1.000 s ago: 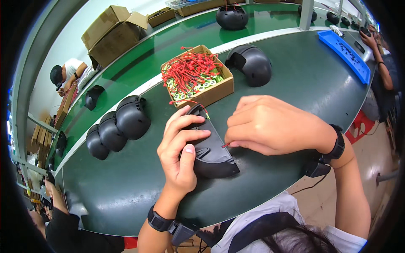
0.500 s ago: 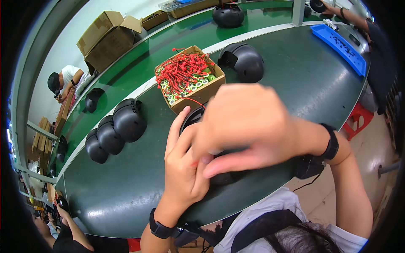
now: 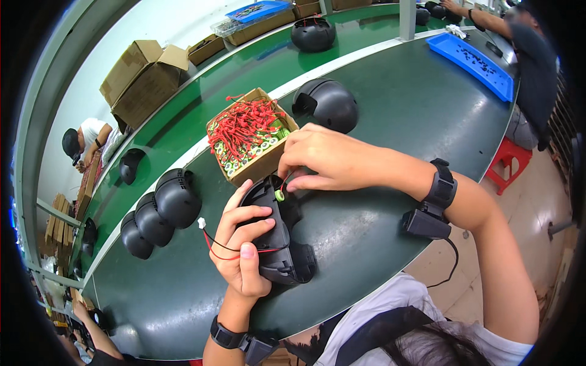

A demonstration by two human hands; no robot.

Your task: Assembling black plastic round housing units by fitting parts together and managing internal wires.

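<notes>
A curved black plastic shell (image 3: 276,238), its hollow side showing, is gripped by my left hand (image 3: 239,247), whose fingers close over its left edge. Out past those fingers runs a red and black wire pair (image 3: 223,255) ending in a small white connector (image 3: 202,223). At the shell's far end sits a small green-wrapped cylindrical battery (image 3: 279,196). My right hand (image 3: 326,161) pinches a thin wire (image 3: 285,182) just above that battery. Right behind the shell stands a cardboard box (image 3: 268,162) of green-wrapped cells, with red wires (image 3: 244,129) heaped on top.
Rounded black shells (image 3: 177,198) lie in a row at left, another (image 3: 329,105) beyond my right hand. A blue tray (image 3: 473,64) of small dark parts rests far right, near a co-worker (image 3: 534,73). Behind runs a green conveyor (image 3: 232,66); an open carton (image 3: 137,85) stands beyond it.
My right hand has drawn back from over my left hand to the shell's far end, uncovering the shell, the battery and the wire pair. The view has shifted slightly.
</notes>
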